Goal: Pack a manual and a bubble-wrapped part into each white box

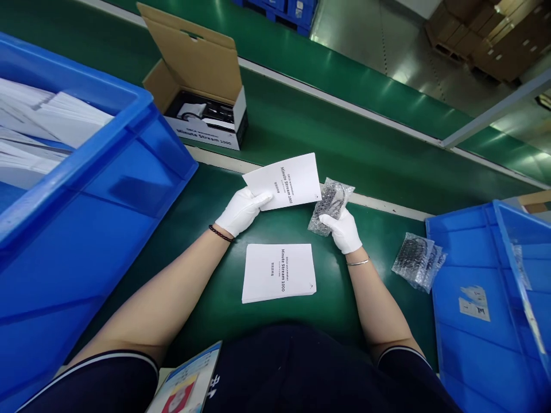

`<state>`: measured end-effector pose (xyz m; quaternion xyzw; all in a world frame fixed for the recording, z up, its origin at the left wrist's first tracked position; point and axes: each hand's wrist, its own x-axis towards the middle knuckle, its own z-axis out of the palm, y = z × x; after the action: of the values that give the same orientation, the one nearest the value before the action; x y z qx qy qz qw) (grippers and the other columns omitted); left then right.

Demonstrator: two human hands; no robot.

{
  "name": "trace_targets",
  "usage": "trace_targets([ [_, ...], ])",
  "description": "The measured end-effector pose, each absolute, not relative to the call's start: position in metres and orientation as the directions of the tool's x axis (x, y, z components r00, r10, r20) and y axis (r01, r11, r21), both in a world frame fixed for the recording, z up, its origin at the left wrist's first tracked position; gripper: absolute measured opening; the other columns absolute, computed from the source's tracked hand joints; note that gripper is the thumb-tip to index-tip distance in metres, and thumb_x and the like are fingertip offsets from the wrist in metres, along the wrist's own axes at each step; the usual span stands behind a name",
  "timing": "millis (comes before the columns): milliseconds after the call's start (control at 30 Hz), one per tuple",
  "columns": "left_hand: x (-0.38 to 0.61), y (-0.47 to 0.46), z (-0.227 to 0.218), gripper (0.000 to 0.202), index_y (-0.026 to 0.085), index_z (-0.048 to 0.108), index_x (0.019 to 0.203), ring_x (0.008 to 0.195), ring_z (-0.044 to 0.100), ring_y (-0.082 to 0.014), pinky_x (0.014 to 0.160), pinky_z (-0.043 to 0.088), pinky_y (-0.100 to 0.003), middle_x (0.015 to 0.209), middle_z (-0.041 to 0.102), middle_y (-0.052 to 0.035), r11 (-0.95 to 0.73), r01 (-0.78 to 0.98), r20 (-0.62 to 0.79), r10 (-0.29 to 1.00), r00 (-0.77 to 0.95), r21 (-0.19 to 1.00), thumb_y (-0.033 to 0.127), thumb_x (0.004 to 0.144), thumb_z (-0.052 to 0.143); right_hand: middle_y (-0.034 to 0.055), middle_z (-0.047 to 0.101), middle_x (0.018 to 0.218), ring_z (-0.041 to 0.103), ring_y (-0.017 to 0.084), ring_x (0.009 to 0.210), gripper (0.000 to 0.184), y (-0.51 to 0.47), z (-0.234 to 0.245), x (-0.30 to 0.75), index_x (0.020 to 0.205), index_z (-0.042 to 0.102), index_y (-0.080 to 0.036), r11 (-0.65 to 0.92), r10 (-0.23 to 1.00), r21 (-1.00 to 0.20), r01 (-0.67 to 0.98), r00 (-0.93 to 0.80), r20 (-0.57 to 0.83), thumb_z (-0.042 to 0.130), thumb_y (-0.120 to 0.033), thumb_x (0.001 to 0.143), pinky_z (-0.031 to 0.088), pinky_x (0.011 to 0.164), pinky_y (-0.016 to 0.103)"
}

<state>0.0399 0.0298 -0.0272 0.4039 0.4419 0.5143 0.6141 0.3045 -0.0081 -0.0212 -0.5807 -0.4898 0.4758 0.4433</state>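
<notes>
My left hand [241,210], in a white glove, pinches the near corner of a white booklet [287,180] printed "Minute Stream 1000", held just above the green table. My right hand [343,229], also gloved, is closed round a clear bubble-wrap bag [330,202] with a dark cable inside, right beside the booklet. A stack of the same white booklets [278,272] lies flat on the table between my forearms. An open cardboard product box [202,109] with dark contents stands farther back on the green conveyor belt.
A large blue bin [90,189] holding white papers fills the left side. Another blue bin [486,298] stands at the right, with more bagged cables [418,261] lying next to it. Stacked cardboard boxes [495,34] sit on the floor beyond the belt.
</notes>
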Motion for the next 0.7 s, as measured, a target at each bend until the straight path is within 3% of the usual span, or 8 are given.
trace_targets([
  [167, 0.033, 0.030, -0.022, 0.055, 0.015, 0.078, 0.105, 0.119, 0.064, -0.0365, 0.111, 0.047, -0.050, 0.121, 0.072, -0.0150, 0.160, -0.311, -0.089, 0.969, 0.229, 0.937, 0.046, 0.062, 0.091, 0.0112, 0.059, 0.143, 0.059, 0.030, 0.127, 0.072, -0.001, -0.011, 0.308, 0.143, 0.048, -0.021, -0.012, 0.997, -0.995, 0.097, 0.082, -0.004, 0.057, -0.062, 0.085, 0.050, 0.105, 0.049],
  [267, 0.030, 0.028, -0.015, 0.057, 0.013, 0.077, 0.107, 0.114, 0.067, -0.0360, 0.108, 0.048, -0.052, 0.114, 0.074, -0.0155, 0.224, -0.301, -0.090, 0.912, 0.401, 0.927, 0.042, 0.060, 0.092, 0.0132, 0.063, 0.137, 0.060, 0.034, 0.124, 0.066, 0.023, 0.018, 0.302, 0.136, 0.055, -0.020, 0.062, 0.997, -0.934, 0.352, 0.020, 0.073, 0.061, -0.059, 0.083, 0.048, 0.105, 0.051],
  [367, 0.029, 0.027, -0.013, 0.056, 0.012, 0.076, 0.105, 0.107, 0.070, -0.0340, 0.106, 0.049, -0.052, 0.111, 0.075, -0.0158, 0.278, -0.328, -0.071, 0.849, 0.524, 0.903, 0.039, 0.059, 0.093, 0.0114, 0.070, 0.120, 0.064, 0.034, 0.112, 0.049, 0.063, 0.063, 0.269, 0.123, 0.063, -0.019, 0.225, 0.973, -0.711, 0.666, -0.117, 0.199, 0.063, -0.048, 0.084, 0.048, 0.103, 0.050],
  [467, 0.026, 0.027, -0.013, 0.053, 0.012, 0.076, 0.104, 0.105, 0.070, -0.0324, 0.105, 0.050, -0.049, 0.110, 0.075, -0.0165, 0.294, -0.378, -0.044, 0.836, 0.548, 0.878, 0.038, 0.061, 0.092, 0.0095, 0.067, 0.127, 0.060, 0.031, 0.117, 0.038, 0.115, 0.104, 0.209, 0.125, 0.062, -0.020, 0.453, 0.889, -0.449, 0.770, -0.352, 0.292, 0.051, -0.036, 0.092, 0.046, 0.104, 0.047],
  [567, 0.021, 0.029, -0.012, 0.052, 0.012, 0.076, 0.106, 0.107, 0.070, -0.0315, 0.105, 0.049, -0.048, 0.114, 0.074, -0.0171, 0.318, -0.431, -0.021, 0.824, 0.566, 0.844, 0.038, 0.063, 0.091, 0.0117, 0.066, 0.129, 0.058, 0.032, 0.119, 0.039, 0.168, 0.126, 0.148, 0.127, 0.062, -0.018, 0.580, 0.814, -0.225, 0.783, -0.544, 0.202, 0.043, -0.026, 0.095, 0.044, 0.104, 0.047],
  [700, 0.016, 0.033, -0.012, 0.054, 0.012, 0.076, 0.108, 0.109, 0.069, -0.0323, 0.105, 0.049, -0.048, 0.118, 0.072, -0.0172, 0.350, -0.461, -0.016, 0.810, 0.586, 0.816, 0.035, 0.062, 0.091, 0.0127, 0.067, 0.126, 0.061, 0.030, 0.112, 0.040, 0.219, 0.108, 0.096, 0.129, 0.063, -0.016, 0.549, 0.835, -0.130, 0.825, -0.547, 0.057, 0.041, -0.023, 0.096, 0.047, 0.098, 0.044],
])
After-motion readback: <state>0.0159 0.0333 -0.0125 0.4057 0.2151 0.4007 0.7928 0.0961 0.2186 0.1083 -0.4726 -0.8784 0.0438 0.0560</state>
